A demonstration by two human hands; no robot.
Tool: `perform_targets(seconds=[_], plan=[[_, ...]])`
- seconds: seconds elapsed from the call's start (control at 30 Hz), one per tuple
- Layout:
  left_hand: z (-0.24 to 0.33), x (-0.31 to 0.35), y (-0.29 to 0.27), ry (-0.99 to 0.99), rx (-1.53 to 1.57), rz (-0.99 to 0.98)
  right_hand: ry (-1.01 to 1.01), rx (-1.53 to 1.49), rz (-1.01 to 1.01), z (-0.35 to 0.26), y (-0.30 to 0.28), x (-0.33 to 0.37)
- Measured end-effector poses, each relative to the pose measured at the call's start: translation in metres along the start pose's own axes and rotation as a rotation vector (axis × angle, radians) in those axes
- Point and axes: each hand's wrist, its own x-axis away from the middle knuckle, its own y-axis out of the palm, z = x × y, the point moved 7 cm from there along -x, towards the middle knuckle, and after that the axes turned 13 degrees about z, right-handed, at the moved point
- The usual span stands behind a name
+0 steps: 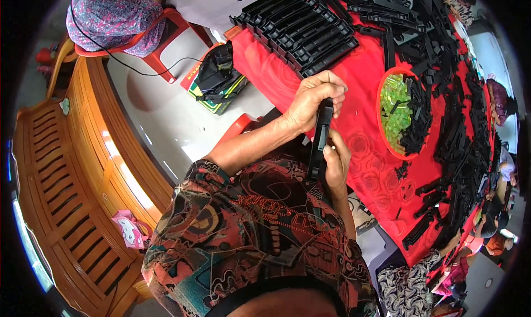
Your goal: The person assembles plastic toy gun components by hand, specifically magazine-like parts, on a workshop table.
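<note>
A long, narrow black plastic part (319, 135) is held upright between my hands, in front of my chest. My left hand (316, 98) grips its upper end with curled fingers. Lower down, my right hand (337, 161) closes on its side, the thumb pressed along it. To the right on the red tablecloth (362, 140) is an orange-rimmed bowl (380, 118) of small translucent green pieces (395, 104) and small black pieces (418, 121). Beyond my left hand, similar long black parts (298, 32) lie neatly in rows.
Loose black parts (459, 129) are heaped along the table's right side. People sit around it, one in a patterned top (406, 281). At left stand a wooden bench (66, 195) with a pink bag (130, 229), and a red chair (160, 51). A black bag (218, 71) lies on a box.
</note>
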Motion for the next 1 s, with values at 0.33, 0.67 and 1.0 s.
perform_targets(seconds=[0.33,0.67,1.0], plan=[[0.004,0.003,0.002,0.156,-0.203,-0.014,0.072,0.098,0.128,0.006,-0.007,0.0],[0.029,0.021,0.023,0.711,-1.643,-0.585,-0.091,0.557,0.013,0.007,-0.023,-0.014],[0.001,0.019,0.013,0.55,-1.773,-0.686,-0.631,0.983,0.032,-0.063,-0.021,-0.029]])
